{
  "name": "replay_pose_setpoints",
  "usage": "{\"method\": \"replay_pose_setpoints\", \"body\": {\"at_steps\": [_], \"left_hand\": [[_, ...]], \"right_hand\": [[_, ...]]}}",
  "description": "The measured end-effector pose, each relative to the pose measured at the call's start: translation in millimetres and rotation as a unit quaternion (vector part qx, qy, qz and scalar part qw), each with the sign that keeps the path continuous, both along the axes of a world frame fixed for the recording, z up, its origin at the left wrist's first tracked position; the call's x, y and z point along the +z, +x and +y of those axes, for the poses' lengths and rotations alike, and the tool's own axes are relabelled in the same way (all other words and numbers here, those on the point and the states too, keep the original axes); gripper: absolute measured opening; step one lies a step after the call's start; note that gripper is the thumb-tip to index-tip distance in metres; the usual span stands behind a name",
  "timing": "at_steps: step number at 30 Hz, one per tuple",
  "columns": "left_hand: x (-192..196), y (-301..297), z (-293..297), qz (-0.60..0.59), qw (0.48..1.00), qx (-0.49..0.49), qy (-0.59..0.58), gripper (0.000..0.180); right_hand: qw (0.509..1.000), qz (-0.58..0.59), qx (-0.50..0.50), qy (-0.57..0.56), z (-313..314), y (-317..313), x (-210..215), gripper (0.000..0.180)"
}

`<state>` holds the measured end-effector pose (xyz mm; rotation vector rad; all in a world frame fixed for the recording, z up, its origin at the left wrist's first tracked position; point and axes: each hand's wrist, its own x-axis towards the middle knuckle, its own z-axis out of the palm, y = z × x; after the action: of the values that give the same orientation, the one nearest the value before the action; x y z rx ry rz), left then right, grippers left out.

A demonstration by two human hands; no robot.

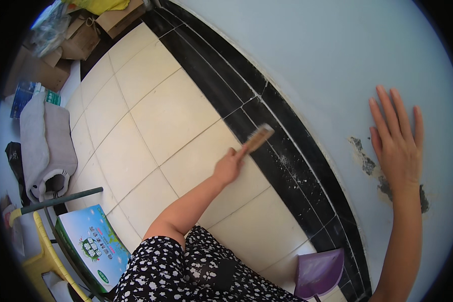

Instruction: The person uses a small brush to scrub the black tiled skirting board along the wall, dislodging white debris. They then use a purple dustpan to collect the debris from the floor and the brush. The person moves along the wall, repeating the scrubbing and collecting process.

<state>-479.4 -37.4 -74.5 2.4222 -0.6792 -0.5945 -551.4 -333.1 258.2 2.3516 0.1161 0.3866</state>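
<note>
- One pale wall [312, 60] fills the clock face from 12 to 4; it makes a sound support for a low reach, if leaned on lightly.
- Cream floor tiles [161, 110] spread from 7 to 12; strokes directed away from them should keep grit off.
- Black tile strip [236, 85], curving from 12 to 5 at the wall's foot: its joints probably trap grit, so short strokes along them seem best.
- Purple dustpan [319, 267] at 5 o'clock, by the strip; drawing strokes toward 5 would shorten the gather.
- Right hand [400, 143] at 3 o'clock, fingers spread, palm to the wall, holding nothing; good for balance, better kept clear of loose plaster.
- Left hand [228, 167], just below centre, closed around the handle of the brush; a relaxed wrist should give finer control.
- Broken plaster [367, 163] at 3 o'clock, around the right wrist; knocking it could drop more bits.
- Brush [259, 140], toward 2 o'clock over the strip, blurred; I cannot tell whether its bristles touch. Low, gentle flicks would scatter less.
- White crumbs [299, 178] near 4 o'clock on the strip; starting at their far edge looks sensible.
</note>
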Motion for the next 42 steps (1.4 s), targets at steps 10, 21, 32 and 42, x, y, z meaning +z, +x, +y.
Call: {"method": "replay_pose_setpoints", "body": {"at_steps": [10, 21, 32, 42], "left_hand": [[11, 82, -13, -0.069, 0.986, 0.148, 0.025, 0.053], [4, -101, -99, -0.016, 0.999, -0.028, -0.002, 0.061], [-7, -32, -22, -0.078, 0.995, 0.058, 0.019, 0.061], [1, -158, -65, 0.055, 0.974, -0.207, -0.074, 0.062]], "right_hand": [[0.964, 0.042, 0.111, 0.238, 21, -38, -47, 0.046], [0.83, 0.099, -0.257, 0.485, 77, -231, -248, 0.069], [0.739, -0.027, -0.344, 0.579, 99, -279, -291, 0.068], [0.727, -0.015, -0.339, 0.597, 105, -282, -279, 0.067]]}}
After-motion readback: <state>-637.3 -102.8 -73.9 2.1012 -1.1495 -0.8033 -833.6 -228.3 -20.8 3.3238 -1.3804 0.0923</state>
